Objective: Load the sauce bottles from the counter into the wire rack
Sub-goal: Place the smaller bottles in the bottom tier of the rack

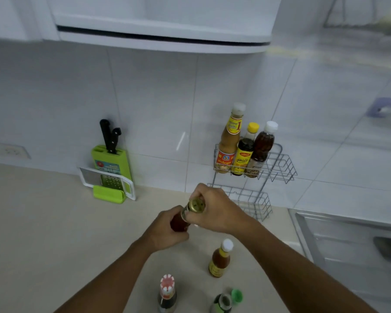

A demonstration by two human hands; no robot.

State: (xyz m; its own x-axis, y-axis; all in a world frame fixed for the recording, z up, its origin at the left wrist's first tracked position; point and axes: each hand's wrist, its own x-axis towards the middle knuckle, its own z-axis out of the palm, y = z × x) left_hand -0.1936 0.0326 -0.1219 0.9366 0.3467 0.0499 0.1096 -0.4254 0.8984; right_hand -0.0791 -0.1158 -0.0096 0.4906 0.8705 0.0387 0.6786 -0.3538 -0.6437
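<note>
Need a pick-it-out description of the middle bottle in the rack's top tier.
Find the wire rack on the tiled wall right of the green knife block. Three bottles stand in its top tier; the middle bottle is the shortest one, dark, with a yellow cap and yellow label. Its neighbours both have white caps.

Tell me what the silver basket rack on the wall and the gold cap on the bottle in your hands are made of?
The silver wire rack looks like shiny metal: thin bright rods crossing in a grid you can see through. The round gold cap looks like metal too, with a dull golden sheen, though coated plastic is possible. It tops the dark red bottle held by both hands.
</note>
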